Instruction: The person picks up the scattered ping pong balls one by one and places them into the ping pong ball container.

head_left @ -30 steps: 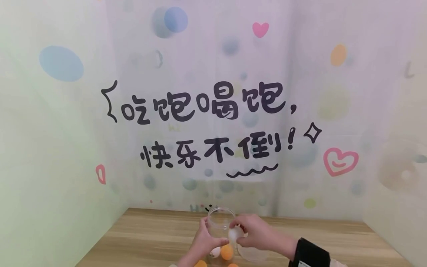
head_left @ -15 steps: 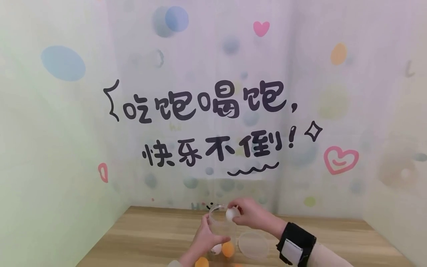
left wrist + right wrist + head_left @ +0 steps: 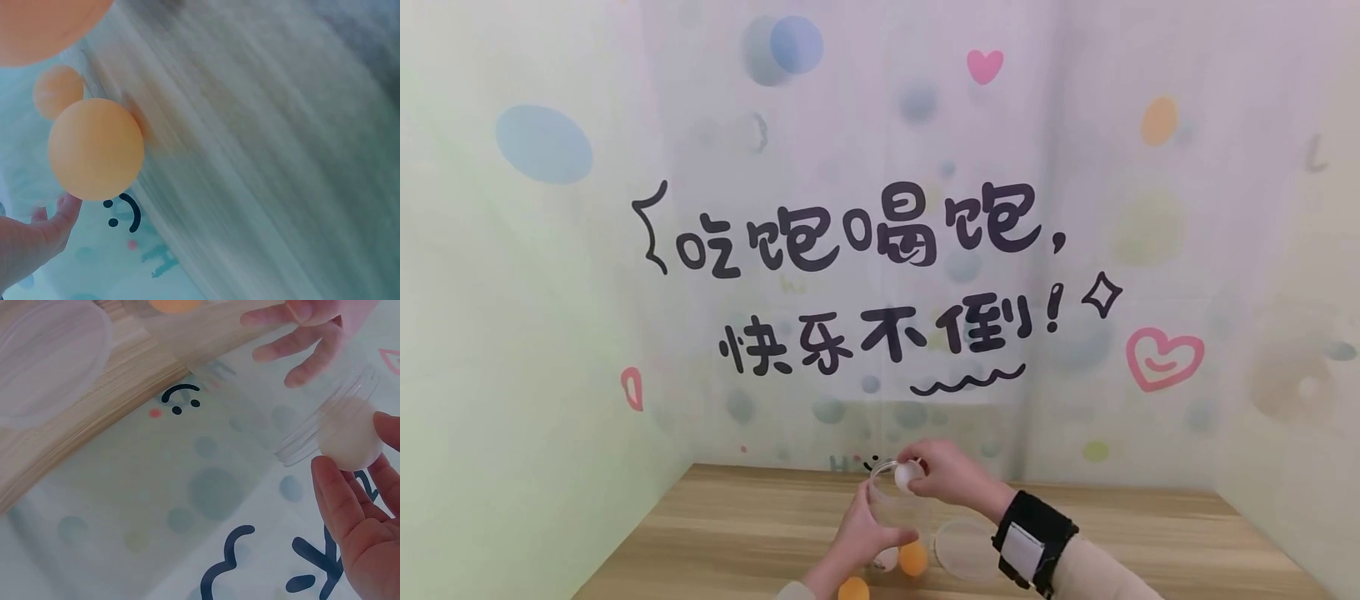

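Right hand [image 3: 953, 481] pinches white ball [image 3: 907, 477] at the mouth of clear jar [image 3: 898, 510]; left hand [image 3: 861, 537] grips the jar, fingers spread. Risks, my guess: smooth ball slips, clips rim, bounces off; a knock tips the jar.

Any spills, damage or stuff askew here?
Nothing stands out. The left hand grips the clear jar, and the right hand holds a white ball at its rim. The clear lid lies flat on the table. No spill or crack shows, though fine scratches on clear plastic would be hard to see.
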{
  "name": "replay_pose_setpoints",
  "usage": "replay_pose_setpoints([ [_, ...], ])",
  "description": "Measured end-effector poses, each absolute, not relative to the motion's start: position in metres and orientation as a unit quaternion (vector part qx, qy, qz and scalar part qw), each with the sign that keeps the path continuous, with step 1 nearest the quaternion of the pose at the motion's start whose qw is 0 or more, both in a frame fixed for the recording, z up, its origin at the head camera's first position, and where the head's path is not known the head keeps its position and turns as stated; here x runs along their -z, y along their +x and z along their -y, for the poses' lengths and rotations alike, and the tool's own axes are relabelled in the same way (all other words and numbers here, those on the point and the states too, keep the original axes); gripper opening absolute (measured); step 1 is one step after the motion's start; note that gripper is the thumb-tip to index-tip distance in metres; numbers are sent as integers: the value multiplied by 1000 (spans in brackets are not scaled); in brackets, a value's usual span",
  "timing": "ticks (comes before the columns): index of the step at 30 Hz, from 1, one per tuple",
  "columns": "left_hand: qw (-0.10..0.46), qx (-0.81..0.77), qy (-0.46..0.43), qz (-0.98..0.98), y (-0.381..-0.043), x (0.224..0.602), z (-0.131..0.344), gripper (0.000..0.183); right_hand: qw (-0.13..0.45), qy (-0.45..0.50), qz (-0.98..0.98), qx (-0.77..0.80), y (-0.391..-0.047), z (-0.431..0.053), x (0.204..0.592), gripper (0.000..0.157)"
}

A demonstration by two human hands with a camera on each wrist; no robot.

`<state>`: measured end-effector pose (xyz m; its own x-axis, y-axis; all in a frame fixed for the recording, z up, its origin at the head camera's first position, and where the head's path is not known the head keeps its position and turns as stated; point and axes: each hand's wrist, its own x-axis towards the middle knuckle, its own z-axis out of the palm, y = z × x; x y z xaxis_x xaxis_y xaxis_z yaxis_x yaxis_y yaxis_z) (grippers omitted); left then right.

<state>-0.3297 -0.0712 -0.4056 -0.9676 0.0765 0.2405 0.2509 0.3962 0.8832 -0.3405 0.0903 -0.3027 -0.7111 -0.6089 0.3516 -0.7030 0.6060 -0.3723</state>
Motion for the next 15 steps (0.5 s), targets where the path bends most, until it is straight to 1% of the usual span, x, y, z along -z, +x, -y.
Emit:
replay_pose_setpoints([
  [6,74,550,-95,826,-328,405,71,96,97,361,897,-237,-343,-89,307,23],
  [15,85,554,-99,822,-330,408,70,96,126,363,887,-256,-339,-101,305,23],
])
